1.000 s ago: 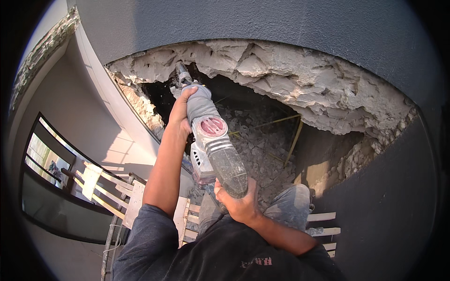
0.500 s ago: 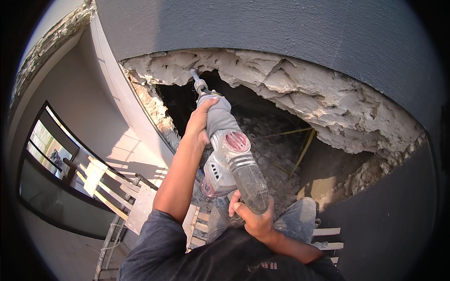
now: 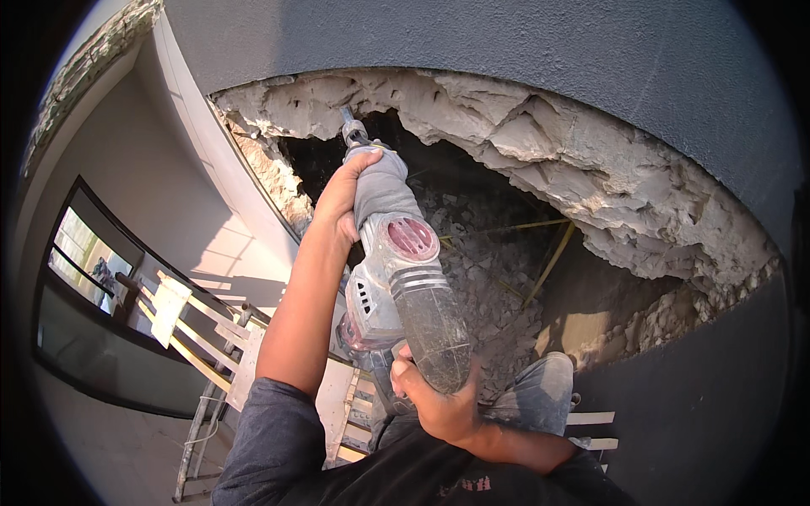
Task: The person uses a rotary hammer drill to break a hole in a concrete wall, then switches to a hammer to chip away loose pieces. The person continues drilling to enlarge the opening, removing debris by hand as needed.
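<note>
A dusty grey demolition hammer (image 3: pixel 371 291) with a round red vent slants away from my body, held in both hands. My left hand (image 3: pixel 348 190) wraps round its cloth-covered front barrel. At the rear, my right hand (image 3: pixel 437 403) grips the handle below the dark end housing; some of those fingers are hidden behind the tool. The chisel bit (image 3: pixel 347 114) meets the lower broken edge of the pale masonry (image 3: pixel 540 152), near the left end of a ragged opening. Whether the tip is sunk into the material cannot be made out.
Grey rendered wall (image 3: pixel 472 42) spans above the opening. Rubble (image 3: pixel 498 312) and a thin yellow bar (image 3: pixel 550 266) lie inside it. Wooden slats with a pale board (image 3: pixel 173 305) and scaffold poles (image 3: pixel 190 447) stand at lower left, near a dark-framed window (image 3: pixel 84 287). My knee (image 3: pixel 544 392) is beside the rubble.
The hammer and both hands have shifted slightly left in view, and the bit sits a little higher in the picture. My grip looks the same. The view itself has moved slightly.
</note>
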The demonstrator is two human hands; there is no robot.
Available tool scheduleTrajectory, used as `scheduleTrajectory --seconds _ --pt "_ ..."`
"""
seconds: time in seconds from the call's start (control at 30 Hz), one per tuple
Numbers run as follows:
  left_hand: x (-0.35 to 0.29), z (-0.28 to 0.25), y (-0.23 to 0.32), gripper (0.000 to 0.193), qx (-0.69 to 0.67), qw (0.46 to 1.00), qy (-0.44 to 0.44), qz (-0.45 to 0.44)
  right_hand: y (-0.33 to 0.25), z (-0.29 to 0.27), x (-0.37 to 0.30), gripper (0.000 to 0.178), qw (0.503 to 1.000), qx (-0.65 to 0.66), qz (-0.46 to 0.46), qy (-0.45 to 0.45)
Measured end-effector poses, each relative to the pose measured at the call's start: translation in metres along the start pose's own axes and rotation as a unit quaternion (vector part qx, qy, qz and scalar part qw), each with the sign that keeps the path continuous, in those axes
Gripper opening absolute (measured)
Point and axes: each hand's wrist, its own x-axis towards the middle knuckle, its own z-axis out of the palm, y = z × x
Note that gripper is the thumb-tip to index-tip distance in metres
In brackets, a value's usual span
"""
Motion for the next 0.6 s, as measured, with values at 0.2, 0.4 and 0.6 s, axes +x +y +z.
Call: scheduleTrajectory --seconds 0.2,0.4,0.6 --pt "0.016 0.01 0.0 0.036 0.005 1.0 0.019 0.011 0.009 -0.011 0.03 0.012 0.996 -0.036 -0.078 -0.002" --pt "0.026 -0.002 0.006 0.036 0.028 1.0 0.003 0.006 0.011 -0.013 0.03 0.016 0.995 -0.041 -0.086 -0.015" --pt "0.033 0.001 0.003 0.036 0.025 1.0 0.014 0.006 0.01 -0.02 0.037 0.017 0.996 -0.024 -0.088 -0.017"
